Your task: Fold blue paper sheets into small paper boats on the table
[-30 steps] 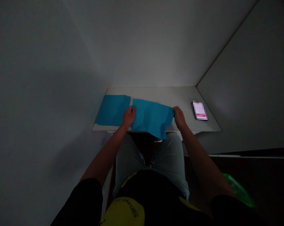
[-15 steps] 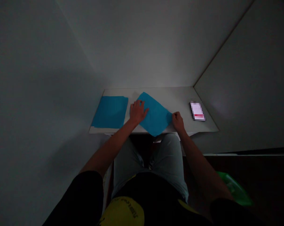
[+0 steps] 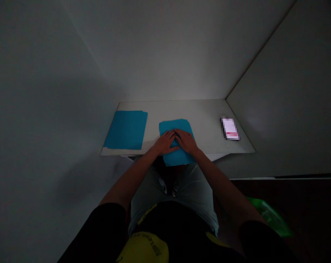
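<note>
A blue sheet of paper (image 3: 175,127), folded over into a smaller rectangle, lies in the middle of a small white table (image 3: 204,113) and hangs a little over its near edge. My left hand (image 3: 166,142) and my right hand (image 3: 186,140) both lie flat on the folded sheet, side by side, fingers stretched out and touching at the middle. A stack of flat blue sheets (image 3: 126,129) lies to the left on the table, apart from my hands.
A phone (image 3: 230,128) with a lit screen lies near the table's right edge. Walls close the table in on the left, back and right. My lap is below the table's near edge. A green object (image 3: 269,215) sits low at the right.
The blue sheet went from held spread between both hands to folded over. Both hands came together to its middle and now press flat on it.
</note>
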A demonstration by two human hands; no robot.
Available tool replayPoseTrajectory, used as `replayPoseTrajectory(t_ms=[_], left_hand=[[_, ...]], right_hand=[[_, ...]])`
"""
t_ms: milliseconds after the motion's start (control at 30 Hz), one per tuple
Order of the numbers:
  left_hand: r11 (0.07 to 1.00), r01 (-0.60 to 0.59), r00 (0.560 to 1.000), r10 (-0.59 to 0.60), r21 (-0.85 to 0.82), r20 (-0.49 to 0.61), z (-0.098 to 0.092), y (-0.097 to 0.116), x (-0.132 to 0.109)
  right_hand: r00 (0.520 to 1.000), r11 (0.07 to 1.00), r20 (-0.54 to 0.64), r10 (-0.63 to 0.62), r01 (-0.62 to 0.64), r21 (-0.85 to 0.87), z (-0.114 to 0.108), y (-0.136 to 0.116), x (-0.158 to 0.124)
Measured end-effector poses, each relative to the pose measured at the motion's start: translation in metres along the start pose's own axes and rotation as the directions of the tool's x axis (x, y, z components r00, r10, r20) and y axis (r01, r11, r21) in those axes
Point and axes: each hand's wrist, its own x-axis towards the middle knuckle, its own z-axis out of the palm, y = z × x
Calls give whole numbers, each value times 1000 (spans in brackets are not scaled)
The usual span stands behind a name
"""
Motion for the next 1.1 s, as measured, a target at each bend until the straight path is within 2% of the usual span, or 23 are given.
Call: replayPoseTrajectory(t_ms=[100,200,300,433,567,700,733,800,933,1000,1100], left_hand=[[997,81,996,-82,-15,-25,-5,-11,0],[965,259,962,-260,-30,-87,-11,-25,0],[908,415,899,-419,-59,-127,-15,-35,2],[800,587,781,-600,-125,-173,-19,-37,7],[724,657,701,-690,-213,-180,-22,-26,19],[615,723,618,-779,-314,-102,-23,-14,36],[596,724,613,-787,-347,-73,-23,-12,40],[588,693,635,-772,-417,-32,-23,-10,43],[652,611,701,-709,-449,-77,-25,-13,35],[668,609,700,-706,-428,-105,-29,-19,27],[664,632,682,-721,-400,-119,-39,-34,12]], right_hand=[[1000,999,19,11,-10,-43,9,6,16],[1000,998,8,27,-26,-64,10,19,26],[996,994,-26,80,-81,-71,9,30,33],[980,981,-82,182,-186,-56,13,38,39],[968,979,-158,197,-203,-28,19,42,38],[957,973,-190,219,-228,-26,22,42,35],[955,971,-189,229,-239,-27,22,41,35],[949,964,-184,257,-264,-17,22,39,34],[933,953,-200,299,-281,114,16,36,32],[920,933,-240,310,-247,262,11,38,29],[875,859,-330,355,-166,485,1,44,20]])
